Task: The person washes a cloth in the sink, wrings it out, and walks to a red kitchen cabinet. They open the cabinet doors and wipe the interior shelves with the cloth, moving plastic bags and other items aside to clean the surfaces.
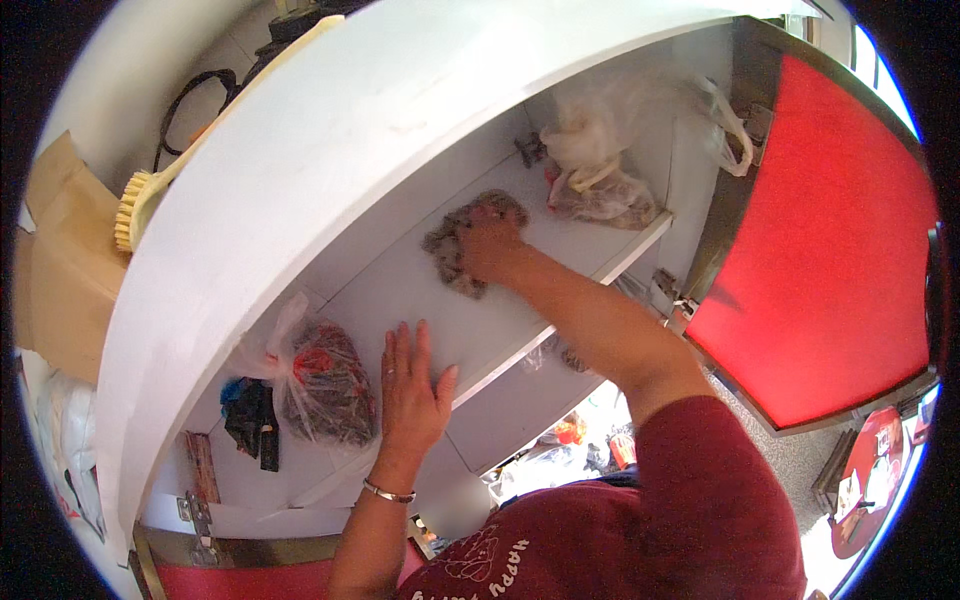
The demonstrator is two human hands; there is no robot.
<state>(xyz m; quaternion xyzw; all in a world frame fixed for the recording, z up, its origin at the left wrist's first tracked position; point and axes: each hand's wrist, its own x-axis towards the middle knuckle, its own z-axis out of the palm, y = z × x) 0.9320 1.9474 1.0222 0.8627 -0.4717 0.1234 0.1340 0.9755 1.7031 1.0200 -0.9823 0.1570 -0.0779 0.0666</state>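
My right hand [491,244] presses a crumpled, dark-patterned cloth [454,259] against the white cabinet shelf [375,307]. The fingers are bunched into the cloth, and part of it shows around them. Nearer the front edge of the same shelf, my left hand [411,390] lies palm down with its fingers spread and holds nothing. Left of that hand sits a knotted clear plastic bag [330,390] with dark and red contents. Beyond my right hand, toward the shelf's far end, stands another tied plastic bag [600,187], its contents hard to make out.
A black item [255,424] lies beside the left bag. Red cabinet doors [825,247] swing out on the right, and another red door [247,581] shows below left. A bristle brush [139,210] and cardboard [71,277] rest above the white cabinet top [360,105]. Bagged goods [570,431] lie lower down.
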